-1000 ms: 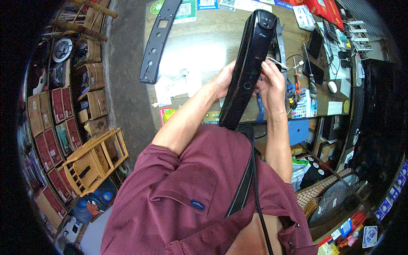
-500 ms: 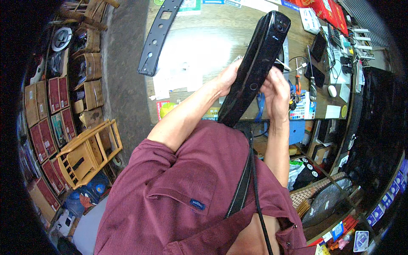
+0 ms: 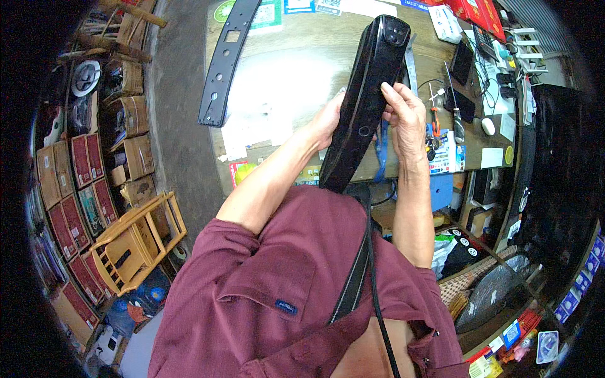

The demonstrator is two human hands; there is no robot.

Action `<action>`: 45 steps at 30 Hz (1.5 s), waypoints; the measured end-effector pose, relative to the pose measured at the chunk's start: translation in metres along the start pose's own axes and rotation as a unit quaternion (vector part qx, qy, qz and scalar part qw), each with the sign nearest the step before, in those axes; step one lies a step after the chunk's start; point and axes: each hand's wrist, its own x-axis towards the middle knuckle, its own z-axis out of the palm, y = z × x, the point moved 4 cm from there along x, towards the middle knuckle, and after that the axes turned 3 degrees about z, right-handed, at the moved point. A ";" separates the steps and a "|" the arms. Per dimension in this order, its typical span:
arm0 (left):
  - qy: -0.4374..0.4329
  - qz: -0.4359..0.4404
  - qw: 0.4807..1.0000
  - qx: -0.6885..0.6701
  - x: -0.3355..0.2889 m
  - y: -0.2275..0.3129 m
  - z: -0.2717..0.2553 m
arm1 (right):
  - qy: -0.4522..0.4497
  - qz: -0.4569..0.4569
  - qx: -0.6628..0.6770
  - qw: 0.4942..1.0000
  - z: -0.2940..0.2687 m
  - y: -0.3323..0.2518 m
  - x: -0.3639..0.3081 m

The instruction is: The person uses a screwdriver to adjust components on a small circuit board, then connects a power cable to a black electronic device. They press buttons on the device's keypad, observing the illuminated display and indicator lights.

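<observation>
A long, glossy black smart door lock panel (image 3: 365, 94) is held tilted over the table, its far end leaning right. A camera window shows at its far end and a round button lower down. My left hand (image 3: 328, 121) grips its left side, most of the fingers hidden behind it. My right hand (image 3: 406, 116) pinches the right edge, thumb on the front face and fingers curled behind. To the left, a flat black mounting plate (image 3: 222, 67) with several holes lies on the table.
The wooden table (image 3: 302, 38) carries screwdrivers (image 3: 458, 120), a dark phone (image 3: 462, 63), a white mouse (image 3: 488, 126) and cables on the right. A blue strap (image 3: 382, 151) hangs by the near edge. A wooden chair (image 3: 135, 246) and stacked boxes (image 3: 82, 157) stand at left.
My right hand has shifted so its thumb now rests on the panel's front edge. The panel has turned slightly and sits a little further left in view. My left hand keeps its hold.
</observation>
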 end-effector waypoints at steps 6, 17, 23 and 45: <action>0.014 -0.008 1.000 -0.008 -0.004 0.003 0.005 | 0.006 -0.033 -0.024 0.999 -0.009 0.003 0.001; 0.013 -0.006 1.000 0.012 -0.008 0.007 0.014 | 0.074 -0.115 -0.158 0.978 -0.015 -0.009 -0.006; 0.016 -0.007 1.000 0.013 -0.008 0.006 0.014 | 0.028 -0.055 -0.222 0.973 -0.012 -0.019 0.008; 0.011 -0.014 0.999 0.038 -0.005 0.006 0.008 | -0.045 -0.043 -0.266 0.962 -0.006 -0.023 0.015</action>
